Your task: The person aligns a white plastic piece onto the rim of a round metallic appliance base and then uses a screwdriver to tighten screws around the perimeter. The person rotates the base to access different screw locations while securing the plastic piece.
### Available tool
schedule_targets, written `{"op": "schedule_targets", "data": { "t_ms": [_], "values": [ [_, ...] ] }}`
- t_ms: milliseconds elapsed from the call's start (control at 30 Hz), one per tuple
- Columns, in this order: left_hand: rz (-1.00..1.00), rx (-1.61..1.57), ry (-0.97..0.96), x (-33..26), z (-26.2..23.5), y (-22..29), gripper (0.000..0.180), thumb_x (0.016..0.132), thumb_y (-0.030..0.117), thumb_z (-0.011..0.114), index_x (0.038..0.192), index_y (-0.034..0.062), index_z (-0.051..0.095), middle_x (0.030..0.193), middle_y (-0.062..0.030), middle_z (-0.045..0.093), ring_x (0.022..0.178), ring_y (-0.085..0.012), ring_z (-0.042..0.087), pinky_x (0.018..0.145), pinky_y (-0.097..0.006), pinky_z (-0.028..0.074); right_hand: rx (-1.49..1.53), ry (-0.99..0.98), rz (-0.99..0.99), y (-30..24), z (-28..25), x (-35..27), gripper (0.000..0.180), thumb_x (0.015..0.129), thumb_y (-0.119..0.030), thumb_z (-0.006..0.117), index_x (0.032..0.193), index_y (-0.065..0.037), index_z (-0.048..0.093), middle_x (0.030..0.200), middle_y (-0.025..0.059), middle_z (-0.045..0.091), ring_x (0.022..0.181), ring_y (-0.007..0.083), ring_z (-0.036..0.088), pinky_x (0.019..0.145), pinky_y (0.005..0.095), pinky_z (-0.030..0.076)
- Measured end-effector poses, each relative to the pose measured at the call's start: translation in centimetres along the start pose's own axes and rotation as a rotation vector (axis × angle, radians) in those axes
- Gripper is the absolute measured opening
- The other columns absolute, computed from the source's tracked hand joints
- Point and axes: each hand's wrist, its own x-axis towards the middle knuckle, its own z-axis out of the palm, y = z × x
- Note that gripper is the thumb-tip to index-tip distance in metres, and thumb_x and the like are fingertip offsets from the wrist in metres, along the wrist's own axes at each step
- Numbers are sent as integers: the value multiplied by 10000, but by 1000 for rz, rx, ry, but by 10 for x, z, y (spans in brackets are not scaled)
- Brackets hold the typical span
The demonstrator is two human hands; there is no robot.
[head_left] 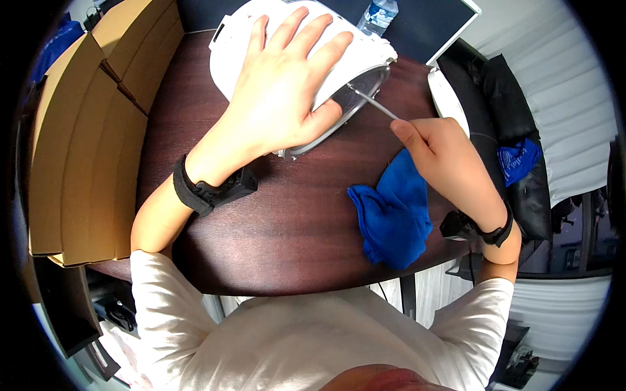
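Left hand [283,91] presses flat, fingers spread, steadying a tipped white appliance [365,55] near the table's [287,221] far edge; right hand [440,153] pinches a thin screwdriver [373,103], best kept straight.

Dark wood table [287,228]: white appliance [235,45] (on its side), blue cloth [391,215], cardboard boxes [85,156].

white appliance [300,39], blue cloth [394,212] — dark wood-grain table [287,221]

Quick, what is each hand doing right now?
Left hand: open, palm flat on the white appliance.
Right hand: closed around a thin metal tool that points at the appliance's rim.
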Motion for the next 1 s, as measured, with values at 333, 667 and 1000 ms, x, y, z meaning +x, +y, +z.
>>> {"op": "schedule_targets", "data": {
  "t_ms": [333, 667, 1000],
  "values": [
    [-50, 0, 10, -4, 5, 1, 806, 673, 275, 661, 1446, 129, 486, 1490, -195, 453, 1417, -418, 365, 1145, -636, 228, 1339, -705, 483, -3, 3, -7, 551, 1066, -504, 417, 661, -130, 415, 537, -9, 408, 405, 77, 376, 383, 258, 351],
    [-40, -20, -19, -5, 3, -2, 812, 695, 259, 663, 1472, 132, 461, 1516, -182, 428, 1437, -414, 342, 1156, -637, 211, -152, 166, -193, 9, -4, -15, 394, 966, -284, 642, 672, -33, 565, 610, 128, 543, 503, 286, 571, 486, 372, 450],
    [-40, -6, -15, -6, 3, -2, 816, 690, 258, 666, 1472, 139, 466, 1517, -182, 433, 1438, -411, 344, 1154, -639, 215, -602, 393, -302, -3, -4, -7, 350, 903, -310, 704, 670, -80, 579, 620, 74, 552, 541, 258, 617, 476, 365, 469]
  ]
}}
